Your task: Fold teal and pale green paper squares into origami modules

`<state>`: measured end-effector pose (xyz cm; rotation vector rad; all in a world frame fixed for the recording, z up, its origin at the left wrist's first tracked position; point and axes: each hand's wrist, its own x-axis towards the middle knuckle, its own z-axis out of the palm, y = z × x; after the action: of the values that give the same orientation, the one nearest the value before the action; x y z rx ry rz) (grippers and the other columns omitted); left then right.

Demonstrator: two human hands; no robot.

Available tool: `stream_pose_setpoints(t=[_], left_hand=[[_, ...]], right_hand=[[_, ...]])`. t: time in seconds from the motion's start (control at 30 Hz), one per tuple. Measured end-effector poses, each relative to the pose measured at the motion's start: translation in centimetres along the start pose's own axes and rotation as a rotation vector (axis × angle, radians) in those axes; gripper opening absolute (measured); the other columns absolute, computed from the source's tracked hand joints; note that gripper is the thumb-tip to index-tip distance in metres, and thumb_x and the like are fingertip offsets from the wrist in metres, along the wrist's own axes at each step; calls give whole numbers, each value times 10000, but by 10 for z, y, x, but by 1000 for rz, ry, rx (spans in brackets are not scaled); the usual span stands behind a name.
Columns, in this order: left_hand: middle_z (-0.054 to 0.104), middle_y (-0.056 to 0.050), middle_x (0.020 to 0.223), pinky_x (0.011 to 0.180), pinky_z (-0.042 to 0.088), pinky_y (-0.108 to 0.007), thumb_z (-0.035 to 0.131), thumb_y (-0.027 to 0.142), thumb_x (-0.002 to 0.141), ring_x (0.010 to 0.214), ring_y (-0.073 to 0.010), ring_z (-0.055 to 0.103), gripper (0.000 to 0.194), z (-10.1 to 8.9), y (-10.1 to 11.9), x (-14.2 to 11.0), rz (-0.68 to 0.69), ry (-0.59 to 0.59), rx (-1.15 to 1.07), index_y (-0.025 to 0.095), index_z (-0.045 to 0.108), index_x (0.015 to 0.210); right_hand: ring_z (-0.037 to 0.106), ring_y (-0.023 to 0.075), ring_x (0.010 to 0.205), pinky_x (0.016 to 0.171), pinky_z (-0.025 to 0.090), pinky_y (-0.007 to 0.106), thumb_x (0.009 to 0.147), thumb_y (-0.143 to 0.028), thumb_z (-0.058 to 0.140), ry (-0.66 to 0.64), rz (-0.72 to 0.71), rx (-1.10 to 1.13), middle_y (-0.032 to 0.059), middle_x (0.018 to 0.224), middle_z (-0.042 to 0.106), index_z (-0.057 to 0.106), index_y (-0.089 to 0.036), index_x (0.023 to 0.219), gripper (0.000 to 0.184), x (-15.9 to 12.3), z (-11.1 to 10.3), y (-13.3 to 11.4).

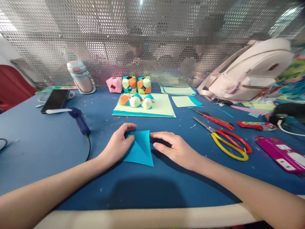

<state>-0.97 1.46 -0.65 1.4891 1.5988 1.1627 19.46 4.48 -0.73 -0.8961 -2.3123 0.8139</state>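
On the table (95, 190), left hand (119, 140) and right hand (176, 149), thumbs parted from fingers, should steady the blue origami paper (141, 149) evenly.

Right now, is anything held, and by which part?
The left hand holds the blue paper by its left side; whether the right hand touches its right edge cannot be told.

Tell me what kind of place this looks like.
Probably a craft table, perhaps in a workshop or classroom: there's a blue paper sheet at the front, folded paper balls behind it, and scissors to the right.
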Motion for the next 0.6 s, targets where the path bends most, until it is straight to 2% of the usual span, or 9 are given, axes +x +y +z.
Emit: stream_pose_setpoints(t=[0.1, 0.17, 0.2, 0.27, 0.33, 0.4, 0.47, 0.53, 0.6], left_hand=[[646, -82, 1033, 954, 412, -388, 544, 185, 717, 1029, -226, 590, 281, 2, 3, -3, 24, -61, -61, 159, 593, 992], [642, -84, 1062, 943, 422, -375, 566, 215, 741, 1042, -224, 585, 275, 3, 5, -6, 44, -78, -123, 160, 594, 1008], [639, -78, 1084, 947, 421, -367, 574, 236, 756, 1060, -222, 577, 270, 3, 6, -7, 57, -59, -164, 169, 597, 1017], [632, -60, 1122, 965, 408, -353, 570, 279, 792, 1093, -214, 558, 253, 3, 6, -7, 92, 28, -261, 194, 604, 1027], [630, -53, 1123, 972, 403, -347, 554, 309, 816, 1085, -205, 558, 226, 1, 5, -5, 112, 106, -358, 199, 613, 1004], [630, -59, 1098, 935, 426, -351, 556, 324, 818, 1038, -204, 578, 205, 0, 3, -3, 72, 122, -424, 185, 613, 957], [631, -65, 1077, 884, 450, -349, 572, 330, 806, 996, -204, 594, 198, -1, 2, -1, -9, 97, -452, 174, 609, 921], [635, -68, 1062, 856, 460, -344, 584, 334, 797, 976, -204, 598, 199, 0, 3, -2, -55, 67, -468, 168, 614, 901], [642, -76, 1052, 855, 461, -344, 578, 357, 805, 967, -207, 598, 220, 2, 4, -4, -53, 21, -501, 162, 630, 892]], right_hand=[[561, 279, 1112, 954, 414, 488, 797, -350, 622, 106, 35, -51, 110, 1159, 639, 665, -204, 935, 206, 2, 8, 0], [586, 263, 1070, 952, 408, 476, 776, -231, 629, 109, 4, -58, 89, 1094, 672, 650, -220, 767, 25, 5, 12, 1], [606, 248, 1030, 941, 416, 462, 772, -175, 607, 108, -4, -42, 78, 1048, 689, 630, -220, 710, 80, 7, 12, 1], [633, 225, 965, 907, 441, 427, 767, -135, 560, 136, 18, 13, 69, 994, 703, 598, -206, 665, 130, 8, 5, 2], [641, 212, 938, 859, 473, 377, 775, -182, 548, 163, 65, 84, 67, 977, 701, 595, -193, 681, 106, 7, -8, -1], [653, 190, 866, 766, 508, 317, 788, -239, 551, 115, 95, 154, 45, 930, 705, 613, -196, 729, 96, 1, -24, -7], [656, 173, 771, 670, 520, 283, 787, -258, 562, 72, 38, 162, 29, 870, 708, 620, -203, 738, 94, -6, -37, -14], [655, 180, 790, 707, 523, 305, 783, -224, 566, 168, -95, 78, 23, 873, 711, 615, -221, 744, 63, -13, -44, -21], [652, 189, 814, 742, 520, 331, 793, -197, 559, 325, -192, 0, 25, 878, 708, 602, -234, 758, 66, -18, -45, -23]])
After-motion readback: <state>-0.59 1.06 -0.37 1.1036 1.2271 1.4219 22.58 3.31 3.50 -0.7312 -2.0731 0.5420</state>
